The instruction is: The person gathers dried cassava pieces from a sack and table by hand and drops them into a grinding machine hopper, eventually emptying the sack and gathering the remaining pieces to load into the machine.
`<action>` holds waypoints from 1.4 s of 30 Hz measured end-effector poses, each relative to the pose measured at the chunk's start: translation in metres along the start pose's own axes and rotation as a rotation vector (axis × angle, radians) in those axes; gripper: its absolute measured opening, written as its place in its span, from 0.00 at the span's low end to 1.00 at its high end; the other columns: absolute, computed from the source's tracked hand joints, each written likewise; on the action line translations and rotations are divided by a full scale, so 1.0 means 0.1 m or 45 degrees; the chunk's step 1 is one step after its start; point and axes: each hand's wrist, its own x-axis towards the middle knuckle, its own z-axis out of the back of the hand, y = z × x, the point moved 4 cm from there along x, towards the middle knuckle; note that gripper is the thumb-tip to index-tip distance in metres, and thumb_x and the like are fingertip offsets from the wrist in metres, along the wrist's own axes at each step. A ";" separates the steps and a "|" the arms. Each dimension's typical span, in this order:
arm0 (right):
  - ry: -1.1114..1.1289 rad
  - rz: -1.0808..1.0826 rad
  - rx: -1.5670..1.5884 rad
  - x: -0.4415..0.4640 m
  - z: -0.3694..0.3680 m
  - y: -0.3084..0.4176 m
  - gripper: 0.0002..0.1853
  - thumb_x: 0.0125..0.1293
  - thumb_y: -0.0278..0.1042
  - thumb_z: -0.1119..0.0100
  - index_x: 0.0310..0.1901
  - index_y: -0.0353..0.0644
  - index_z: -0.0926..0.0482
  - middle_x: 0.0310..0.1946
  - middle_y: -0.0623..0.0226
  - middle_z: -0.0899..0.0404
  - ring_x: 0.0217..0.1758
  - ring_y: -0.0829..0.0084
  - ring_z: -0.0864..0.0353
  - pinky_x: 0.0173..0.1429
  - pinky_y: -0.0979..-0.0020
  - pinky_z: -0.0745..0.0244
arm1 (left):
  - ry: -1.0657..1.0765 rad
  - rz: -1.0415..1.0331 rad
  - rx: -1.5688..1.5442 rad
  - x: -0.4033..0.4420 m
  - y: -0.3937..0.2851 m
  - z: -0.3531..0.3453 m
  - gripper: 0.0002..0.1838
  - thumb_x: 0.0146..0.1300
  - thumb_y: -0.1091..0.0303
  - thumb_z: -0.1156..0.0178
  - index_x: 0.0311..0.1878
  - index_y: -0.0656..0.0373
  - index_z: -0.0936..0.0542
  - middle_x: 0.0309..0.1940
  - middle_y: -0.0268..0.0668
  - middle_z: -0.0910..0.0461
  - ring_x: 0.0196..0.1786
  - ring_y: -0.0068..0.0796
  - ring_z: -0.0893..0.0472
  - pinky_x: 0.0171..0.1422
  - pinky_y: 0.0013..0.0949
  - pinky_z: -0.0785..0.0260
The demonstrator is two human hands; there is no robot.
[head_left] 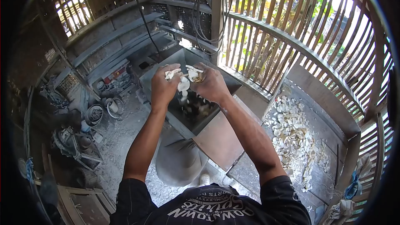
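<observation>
My left hand [165, 84] is closed around several white, dried-looking chips [171, 74], held above a square metal hopper [146, 80]. Close beside it, my right hand [210, 84] grips more of these pale pieces, some with brownish edges. A round white slice [183, 84] shows between the two hands, and loose bits below it are blurred, as if falling into the hopper. The inside of the hopper is dark, with more pale pieces in it. Both forearms reach forward over its near side.
Right of the hopper lies a flat brown board [221, 143]. A heap of white chips [289, 131] spreads over the floor beyond it, by a slatted wall [308, 46]. A rounded grey sack-like shape [177, 164] stands below the hopper. Buckets [94, 114] and clutter sit at left.
</observation>
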 end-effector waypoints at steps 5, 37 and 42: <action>0.006 -0.082 -0.186 -0.04 0.05 0.17 0.25 0.54 0.51 0.28 0.49 0.44 0.18 0.36 0.51 0.12 0.45 0.47 0.12 0.50 0.52 0.20 | -0.006 -0.049 0.115 -0.02 -0.04 0.00 0.19 0.58 0.78 0.36 0.54 0.65 0.14 0.51 0.46 0.16 0.53 0.38 0.14 0.58 0.35 0.24; -0.090 0.191 -0.109 -0.08 -0.14 -0.01 0.19 0.54 0.40 0.30 0.47 0.44 0.16 0.46 0.53 0.15 0.54 0.50 0.16 0.59 0.55 0.21 | 0.236 -0.253 0.629 -0.06 -0.17 -0.02 0.13 0.64 0.76 0.41 0.49 0.67 0.13 0.53 0.51 0.14 0.61 0.46 0.16 0.65 0.41 0.27; -0.548 0.222 0.304 -0.64 0.56 0.24 0.24 0.59 0.42 0.25 0.52 0.37 0.17 0.52 0.53 0.15 0.58 0.52 0.16 0.63 0.59 0.24 | -0.066 -0.506 0.466 -0.22 -0.40 0.07 0.16 0.70 0.74 0.44 0.58 0.66 0.16 0.56 0.46 0.14 0.59 0.41 0.16 0.65 0.40 0.27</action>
